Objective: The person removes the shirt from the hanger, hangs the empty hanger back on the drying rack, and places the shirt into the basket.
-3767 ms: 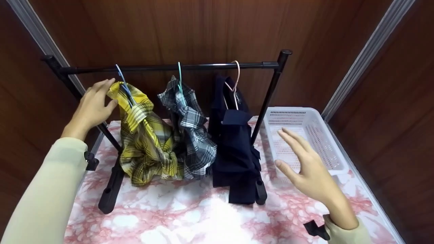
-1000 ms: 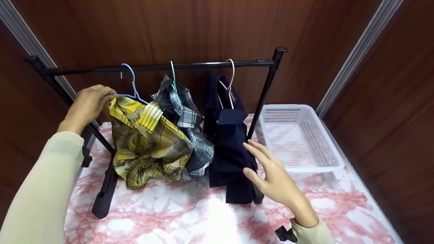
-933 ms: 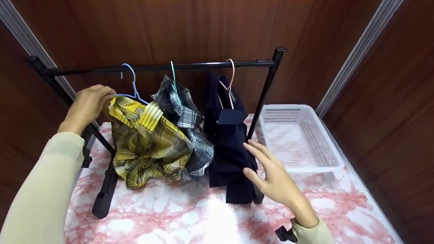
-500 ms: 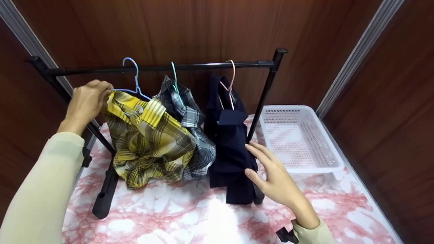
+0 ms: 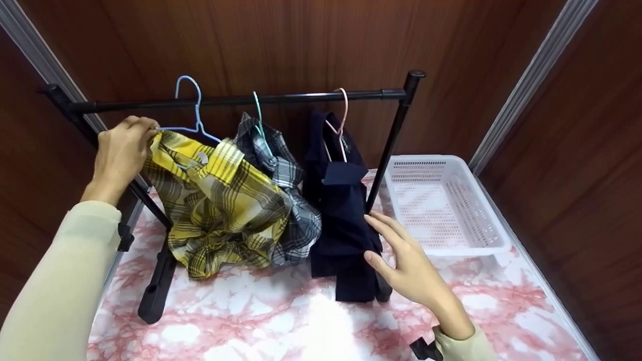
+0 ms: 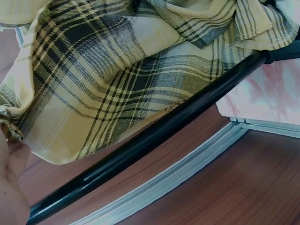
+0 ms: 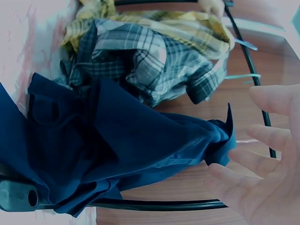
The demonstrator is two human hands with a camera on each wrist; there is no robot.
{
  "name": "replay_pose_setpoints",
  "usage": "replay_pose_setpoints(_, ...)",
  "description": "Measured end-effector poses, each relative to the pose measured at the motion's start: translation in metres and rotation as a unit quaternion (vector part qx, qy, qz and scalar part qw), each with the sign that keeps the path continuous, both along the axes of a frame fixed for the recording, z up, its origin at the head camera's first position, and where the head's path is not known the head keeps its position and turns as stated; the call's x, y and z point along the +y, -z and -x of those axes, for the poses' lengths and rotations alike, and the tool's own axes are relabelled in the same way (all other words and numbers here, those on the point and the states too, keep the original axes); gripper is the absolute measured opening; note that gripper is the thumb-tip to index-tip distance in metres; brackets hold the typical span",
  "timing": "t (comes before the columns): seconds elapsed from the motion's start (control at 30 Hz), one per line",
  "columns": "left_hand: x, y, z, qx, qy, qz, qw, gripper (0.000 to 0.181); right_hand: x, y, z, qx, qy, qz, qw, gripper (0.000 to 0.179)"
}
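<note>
My left hand pinches the left shoulder of a yellow plaid shirt together with the end of its blue hanger. The hanger's hook rises above the black rail, and the shirt front faces me. In the left wrist view, the shirt cloth spreads beside a black post, with part of the hand at the left edge. My right hand, fingers spread and holding nothing, is beside a navy garment on a pink hanger. Between the two garments hangs a grey plaid shirt on a green hanger.
The black clothes rack stands on a pink-and-white marbled table. A white perforated basket sits at the right behind my right hand. Brown wood-grain panels enclose the back and sides.
My left hand now grips the yellow shirt's shoulder, and the blue hanger has turned broadside. Over the last second its hook has lifted above the rail. Earlier, my right hand moved left toward the navy garment.
</note>
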State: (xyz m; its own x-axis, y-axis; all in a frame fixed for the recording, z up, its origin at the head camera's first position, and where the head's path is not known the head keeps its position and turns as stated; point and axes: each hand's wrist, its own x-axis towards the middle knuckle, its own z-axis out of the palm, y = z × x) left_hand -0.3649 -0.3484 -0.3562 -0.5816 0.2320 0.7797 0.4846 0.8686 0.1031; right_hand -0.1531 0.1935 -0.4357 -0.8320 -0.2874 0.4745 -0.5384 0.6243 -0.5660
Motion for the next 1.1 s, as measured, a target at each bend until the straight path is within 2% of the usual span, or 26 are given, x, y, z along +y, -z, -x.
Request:
replay_pose_setpoints(0.37,0.007,-0.01,-0.005,0.014,0.017,-0.004,0.9998,0.016,0.001,-0.001,-0.002,-0.011,0.012,-0.004,0.9999,0.065)
replay_pose_setpoints(0.53,0.006,-0.01,-0.012,0.042,0.02,-0.014,0.9988,0.012,0.001,-0.001,-0.001,-0.012,0.01,-0.004,0.9999,0.066)
replay_pose_setpoints(0.83,0.01,-0.013,-0.028,0.071,0.032,-0.049,0.9957,0.005,0.0,-0.001,0.0,-0.009,0.006,0.002,0.9999,0.066)
replay_pose_setpoints(1.1,0.017,-0.019,-0.047,0.094,0.029,-0.045,0.9941,0.005,0.0,-0.002,0.0,-0.01,0.005,0.004,0.9999,0.066)
